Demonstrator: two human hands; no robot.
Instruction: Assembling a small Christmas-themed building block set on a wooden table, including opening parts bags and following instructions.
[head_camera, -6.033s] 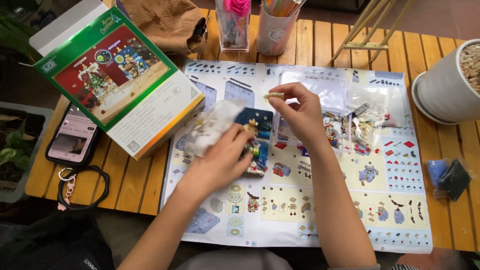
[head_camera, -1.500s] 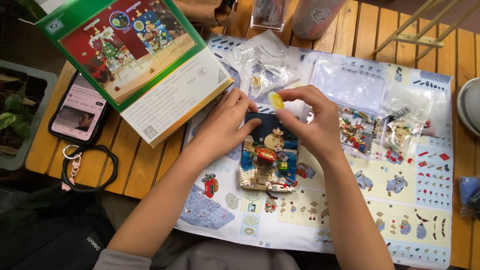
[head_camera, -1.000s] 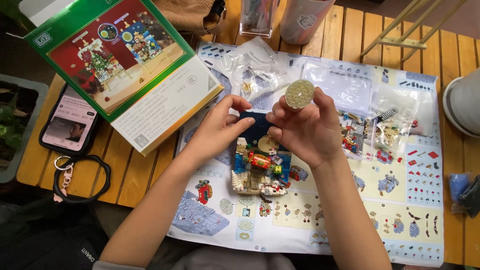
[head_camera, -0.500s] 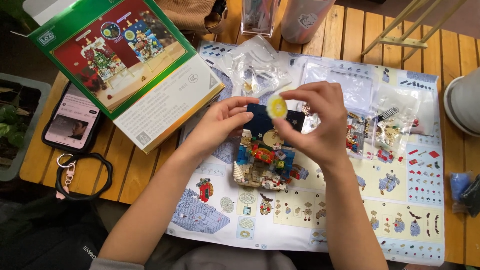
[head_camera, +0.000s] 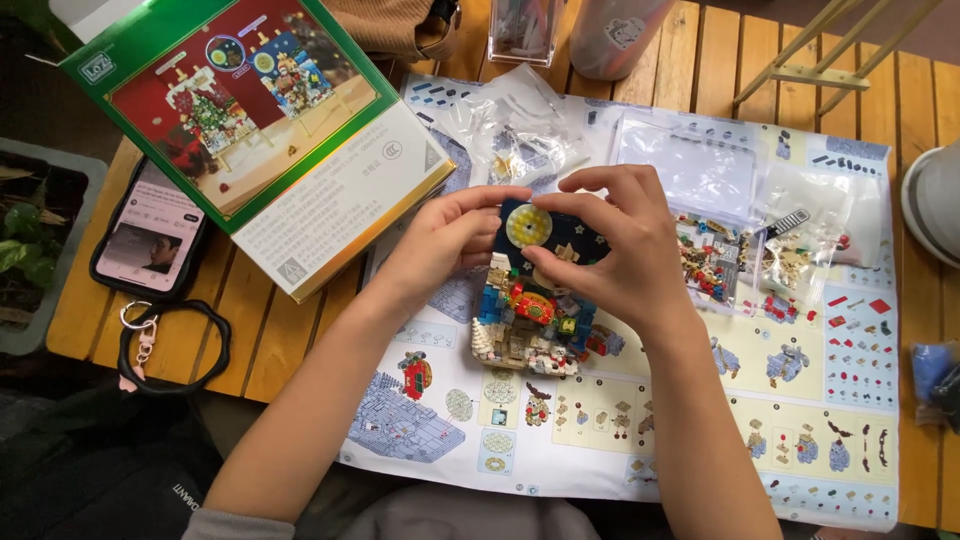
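Head cam looks straight down at a slatted wooden table (head_camera: 700, 60) with a big instruction sheet (head_camera: 640, 440) spread across it. Both hands are on a small brick-built model (head_camera: 535, 310) that stands on the sheet, roughly in the middle of the shot. It has a dark blue back panel with a pale yellow round disc (head_camera: 528, 225) sitting near the top, and a jumble of red, blue and tan bricks lower down.

The left hand (head_camera: 450, 240) is curled around the model's upper left edge, fingers closed against the blue panel. The right hand (head_camera: 625, 250) wraps over the top right, thumb and fingertips pinching the panel just beside the disc. So both hands are gripping the model, neither one is open.

Just right of the right hand there are clear plastic bags of loose bricks (head_camera: 740, 250), and another crumpled bag (head_camera: 520, 130) lies above the hands. The green and red set box (head_camera: 260, 130) lies tilted at upper left, partly overlapping the sheet. A phone (head_camera: 150, 235) with a loop strap (head_camera: 170, 345) is at the table's left edge.
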